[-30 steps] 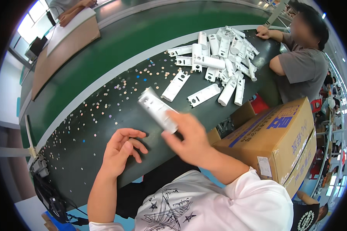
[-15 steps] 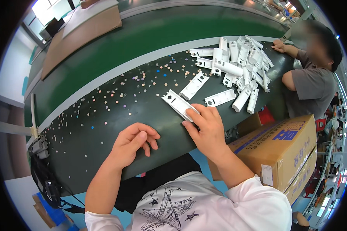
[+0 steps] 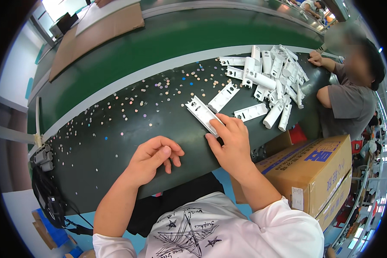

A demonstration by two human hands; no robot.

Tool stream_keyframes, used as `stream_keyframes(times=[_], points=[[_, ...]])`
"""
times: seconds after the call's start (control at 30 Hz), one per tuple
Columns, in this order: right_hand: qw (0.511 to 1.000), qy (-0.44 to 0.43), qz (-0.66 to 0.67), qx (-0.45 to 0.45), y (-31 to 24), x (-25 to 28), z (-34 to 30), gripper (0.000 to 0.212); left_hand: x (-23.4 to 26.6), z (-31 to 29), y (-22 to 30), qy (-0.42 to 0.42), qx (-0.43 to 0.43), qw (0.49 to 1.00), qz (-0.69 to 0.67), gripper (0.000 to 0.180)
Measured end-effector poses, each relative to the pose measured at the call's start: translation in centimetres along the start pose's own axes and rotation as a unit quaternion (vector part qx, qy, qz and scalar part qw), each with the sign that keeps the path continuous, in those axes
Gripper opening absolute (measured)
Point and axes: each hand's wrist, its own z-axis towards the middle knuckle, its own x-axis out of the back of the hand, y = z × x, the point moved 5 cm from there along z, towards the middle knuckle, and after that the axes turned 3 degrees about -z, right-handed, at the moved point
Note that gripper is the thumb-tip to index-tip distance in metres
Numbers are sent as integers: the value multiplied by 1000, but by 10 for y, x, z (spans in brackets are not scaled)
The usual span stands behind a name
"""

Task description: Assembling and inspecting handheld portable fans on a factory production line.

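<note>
My right hand (image 3: pixel 233 142) has its thumb and fingers closed on the near end of a long white plastic housing (image 3: pixel 201 112). The hollow inside of this trough-shaped part faces up, and its far end points up and to the left. My left hand (image 3: pixel 155 158) hovers over the near part of the table with its fingers loosely curled and apart, nothing in it. Just beyond the held part lies a similar white housing (image 3: pixel 223 98), inside up. Another loose housing (image 3: pixel 250 112) rests to the right of it.
A heap of white housings (image 3: pixel 284 73) covers the far right of the dark green table (image 3: pixel 129 172). Many small coloured discs (image 3: pixel 145 115) are scattered across it. Cardboard boxes (image 3: pixel 305 172) stand at my right. A co-worker (image 3: pixel 348 99) sits beyond them; a strapped black device (image 3: pixel 51 198) hangs at left.
The whole view has shifted slightly. My right hand keeps its grip on the white housing, which has turned a little. My left hand stays nearly the same.
</note>
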Motion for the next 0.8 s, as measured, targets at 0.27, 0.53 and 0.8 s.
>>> stream_keyframes(times=[0.27,0.53,0.8], points=[[999,-7,29,-21,7,1,-3,28,2,-1,-1,10,10,1000,11,22],[999,17,39,-15,10,14,3,29,-1,0,2,8,5,1000,15,22],[999,4,-24,-24,10,19,20,36,3,-1,4,8,-9,1000,10,22]])
